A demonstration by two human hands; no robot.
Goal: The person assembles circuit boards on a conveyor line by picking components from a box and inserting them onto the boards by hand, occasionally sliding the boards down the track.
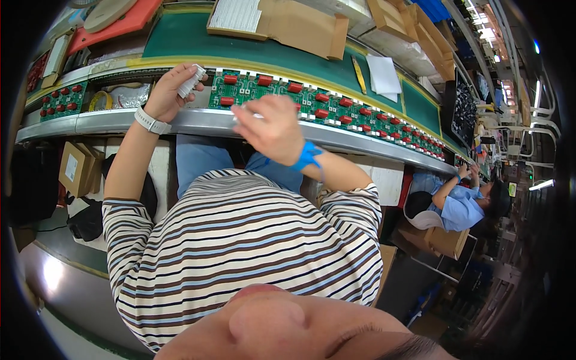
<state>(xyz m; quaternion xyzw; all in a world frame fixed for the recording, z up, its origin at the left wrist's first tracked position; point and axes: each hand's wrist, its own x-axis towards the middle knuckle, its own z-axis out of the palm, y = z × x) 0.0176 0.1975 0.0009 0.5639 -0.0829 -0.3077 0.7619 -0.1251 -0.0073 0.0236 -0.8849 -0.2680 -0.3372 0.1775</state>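
Observation:
My left hand (pixel 174 90), with a white watch strap at its wrist, is closed around a small bundle of white plastic connectors (pixel 191 83). It is raised over the rail at the left end of a row of green circuit boards (pixel 246 90) that carry red block-shaped components and white connectors. My right hand (pixel 271 129), a blue band on its wrist, hovers in front of the nearest board and covers part of it. Its fingers are pinched, slightly blurred, with small whitish bits at the tips too unclear to name.
A metal-edged rail (pixel 204 118) runs along the bench. Behind it lie an open cardboard box (pixel 300 30) of white parts, a yellow cutter (pixel 359 74) and a white sheet (pixel 384 75). Another board (pixel 62 102) sits far left. A co-worker (pixel 462 204) in light blue sits at right.

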